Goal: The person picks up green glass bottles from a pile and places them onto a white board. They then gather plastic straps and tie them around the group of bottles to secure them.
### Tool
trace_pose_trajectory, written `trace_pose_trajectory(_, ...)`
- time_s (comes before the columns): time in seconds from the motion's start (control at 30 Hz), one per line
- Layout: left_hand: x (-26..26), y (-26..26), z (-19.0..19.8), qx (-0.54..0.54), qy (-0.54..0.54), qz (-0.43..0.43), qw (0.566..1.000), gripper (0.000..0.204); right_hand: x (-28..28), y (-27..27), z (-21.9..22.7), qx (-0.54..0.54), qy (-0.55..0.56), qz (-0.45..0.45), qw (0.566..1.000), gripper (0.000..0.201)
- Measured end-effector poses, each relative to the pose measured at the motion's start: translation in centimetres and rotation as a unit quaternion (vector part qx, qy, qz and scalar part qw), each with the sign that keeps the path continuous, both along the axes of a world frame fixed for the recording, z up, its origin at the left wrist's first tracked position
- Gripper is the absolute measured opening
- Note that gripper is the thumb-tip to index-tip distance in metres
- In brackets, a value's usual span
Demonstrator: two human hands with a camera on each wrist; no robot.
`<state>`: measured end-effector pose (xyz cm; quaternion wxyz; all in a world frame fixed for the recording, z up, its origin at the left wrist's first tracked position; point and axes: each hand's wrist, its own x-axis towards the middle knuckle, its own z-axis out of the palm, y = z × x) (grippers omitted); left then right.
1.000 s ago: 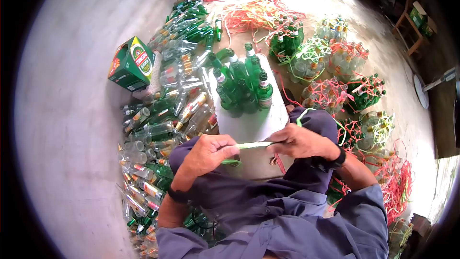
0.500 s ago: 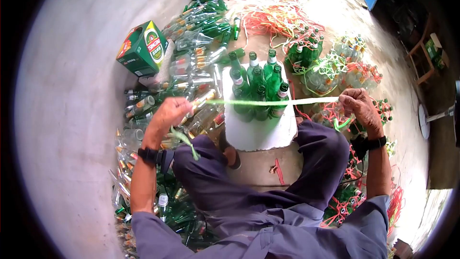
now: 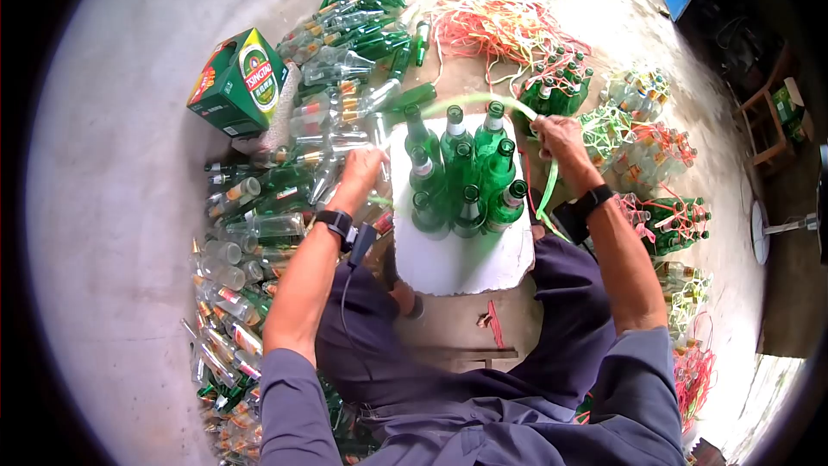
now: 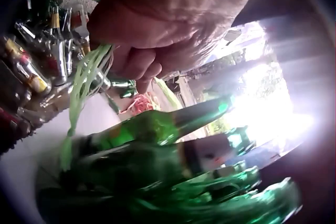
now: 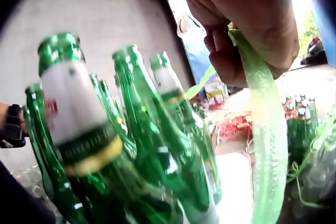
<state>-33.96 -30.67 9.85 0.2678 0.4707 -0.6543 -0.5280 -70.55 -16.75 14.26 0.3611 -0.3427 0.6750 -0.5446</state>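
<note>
On a white board between the knees stands a tight cluster of green glass bottles. A light green plastic strap arcs behind their necks, blurred in the head view. My left hand grips one end at the cluster's left, and a bundle of thin green strands hangs from its curled fingers. To the right of the cluster, my right hand pinches the strap, with a flat tail dangling below it. Both hands are at about bottle-neck height.
Loose bottles lie piled along the left, beside a green Tsingtao carton. Strapped bottle bundles stand at the right. Behind the board is a tangle of red and green straps. A red scrap lies on the floor.
From close together over the lap, my hands spread wide with the strap stretched between them. They have since moved forward and inward, and the strap now bows round the bottles' far side.
</note>
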Motion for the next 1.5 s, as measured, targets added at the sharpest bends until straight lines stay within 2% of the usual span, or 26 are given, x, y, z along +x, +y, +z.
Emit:
trace_pose_trajectory(0.07,0.5,0.2,-4.2,-0.249,-0.162,-0.103,0.949,0.017,0.1,0.0,-3.5,0.025,-0.007,0.012,1.0,0.025)
trace_pose_trajectory(0.1,0.9,0.4,-6.1,-0.418,-0.288,-0.179,0.843,0.017,0.0,0.4,-5.0,0.034,-0.002,0.019,0.999,0.026)
trace_pose_trajectory(0.13,0.4,1.6,-6.8,-0.233,-0.316,-0.12,0.912,0.016,0.4,0.9,-5.6,0.042,-0.03,0.024,0.998,0.026)
trace_pose_trajectory(0.17,1.1,1.9,-8.4,-0.331,-0.325,-0.175,0.868,0.017,0.3,1.4,-6.8,0.048,-0.04,0.029,0.998,0.026)
trace_pose_trajectory(0.23,1.6,3.9,-10.4,-0.188,-0.28,-0.08,0.938,0.02,0.7,2.3,-8.7,0.067,-0.052,0.028,0.996,0.026)
trace_pose_trajectory(0.27,0.9,5.5,-8.9,0.029,-0.213,0.004,0.977,0.024,1.2,2.8,-8.8,0.088,-0.04,0.02,0.995,0.026)
trace_pose_trajectory(0.3,0.5,6.5,-8.1,0.027,-0.213,0.005,0.977,0.024,1.5,3.2,-8.6,0.122,0.02,0.023,0.992,0.026)
trace_pose_trajectory(0.43,-0.2,8.5,-6.1,0.032,-0.252,0.009,0.967,0.025,1.8,3.0,-11.7,0.084,-0.049,0.01,0.995,0.021)
trace_pose_trajectory(0.5,-0.1,9.5,-6.1,0.145,-0.117,0.078,0.979,0.025,1.8,2.9,-12.7,0.09,-0.092,-0.015,0.992,0.018)
trace_pose_trajectory(0.57,-0.2,10.4,-6.1,0.135,-0.085,0.088,0.983,0.025,2.4,3.2,-12.2,0.075,-0.094,-0.034,0.992,0.017)
trace_pose_trajectory(0.67,-0.2,11.2,-6.0,0.162,-0.005,0.12,0.98,0.024,2.4,2.1,-13.6,-0.077,0.106,0.051,0.99,0.016)
trace_pose_trajectory(0.7,-0.3,11.2,-6.2,0.157,-0.015,0.118,0.98,0.024,2.0,2.0,-14.3,0.052,-0.09,-0.027,0.994,0.013)
trace_pose_trajectory(0.77,-0.2,11.0,-7.0,0.149,-0.035,0.118,0.981,0.023,1.1,1.8,-16.4,-0.058,-0.049,0.051,0.996,0.013)
trace_pose_trajectory(0.83,0.0,10.6,-8.3,0.149,-0.021,0.135,0.979,0.024,-2.3,0.8,-21.6,-0.065,0.348,0.146,0.924,0.014)
trace_pose_trajectory(0.9,0.5,10.4,-9.5,0.145,0.03,0.145,0.978,0.023,-1.0,2.1,-19.2,-0.036,0.051,0.078,0.995,0.012)
trace_pose_trajectory(0.93,0.7,10.3,-10.0,0.149,0.032,0.152,0.977,0.023,-0.7,2.3,-17.7,0.058,0.004,0.041,0.997,0.012)
trace_pose_trajectory(1.03,1.0,9.2,-12.6,0.111,0.028,0.145,0.983,0.023,-4.0,2.3,-22.6,-0.022,0.033,0.087,0.995,0.014)
trace_pose_trajectory(1.07,1.4,8.3,-15.7,0.149,0.11,0.165,0.969,0.023,-3.8,2.9,-22.6,-0.035,0.12,0.089,0.988,0.015)
trace_pose_trajectory(1.13,1.5,8.0,-16.5,0.188,0.195,0.191,0.944,0.023,-4.3,3.5,-23.2,-0.026,0.07,0.067,0.995,0.012)
trace_pose_trajectory(1.17,0.8,8.2,-14.0,0.175,0.145,0.18,0.957,0.023,-4.3,3.9,-22.9,-0.062,0.027,0.075,0.995,0.01)
trace_pose_trajectory(1.23,0.4,7.4,-13.4,0.163,0.096,0.176,0.966,0.023,-5.3,4.0,-23.7,-0.062,0.153,0.101,0.981,0.018)
trace_pose_trajectory(1.3,0.6,6.8,-16.3,-0.025,-0.002,0.09,0.996,0.023,-6.8,4.0,-25.3,0.049,-0.124,-0.051,0.99,0.022)
trace_pose_trajectory(1.33,0.7,7.0,-15.9,-0.018,-0.029,0.091,0.995,0.024,-5.7,4.7,-22.4,0.153,-0.1,-0.031,0.983,0.023)
trace_pose_trajectory(1.37,0.7,7.3,-16.1,-0.014,-0.028,0.094,0.995,0.024,-0.5,5.6,-16.2,0.131,-0.13,-0.028,0.982,0.027)
trace_pose_trajectory(1.43,0.7,8.0,-16.2,-0.002,-0.052,0.096,0.994,0.023,-0.3,5.5,-16.0,0.18,-0.073,0.022,0.981,0.028)
trace_pose_trajectory(1.5,1.1,9.1,-16.4,-0.018,-0.036,0.086,0.995,0.022,-2.9,5.6,-23.5,0.057,0.015,0.081,0.995,0.027)
